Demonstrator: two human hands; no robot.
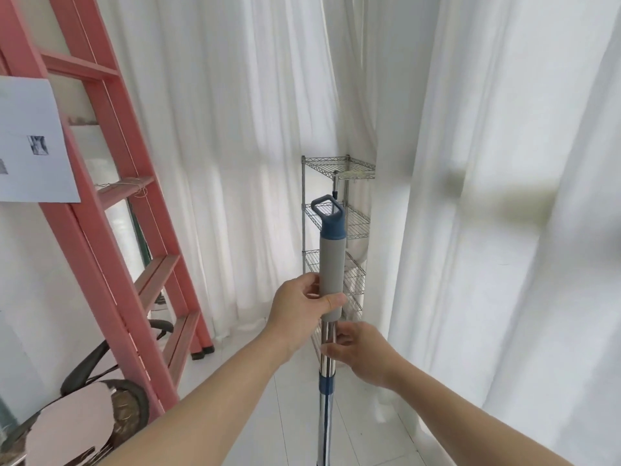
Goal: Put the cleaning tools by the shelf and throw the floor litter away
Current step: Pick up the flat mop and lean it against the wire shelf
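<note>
Long-handled cleaning tool [332, 264] was held upright, short of the wire shelf [358, 225] ahead. Its grey grip was clasped by the left hand [297, 309], and the chrome shaft below was pinched by the right hand [361, 353]. The carrying step was judged in hand; next, the tool would need to be brought to the shelf and leaned steadily.
</note>
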